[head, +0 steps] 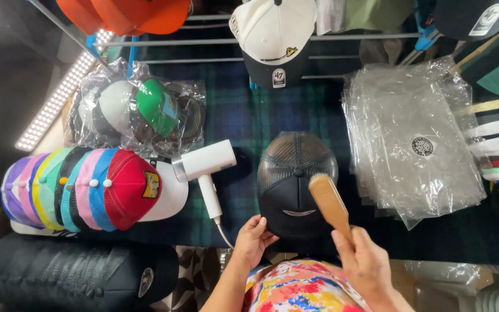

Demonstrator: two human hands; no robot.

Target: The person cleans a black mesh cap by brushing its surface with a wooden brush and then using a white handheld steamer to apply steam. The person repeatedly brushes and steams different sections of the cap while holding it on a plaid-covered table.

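A black mesh-backed cap (295,182) lies on the dark plaid cloth (249,115) in the middle. My left hand (253,240) grips the cap's brim at its lower left edge. My right hand (365,263) holds a wooden brush (328,201) by its handle. The brush head rests over the cap's right front panel.
A white handheld steamer (204,167) lies left of the cap. A row of stacked coloured caps (88,190) sits at far left, bagged caps (140,112) behind it. A pile of clear plastic bags (414,138) lies at right. More caps hang from a rack (275,40) above.
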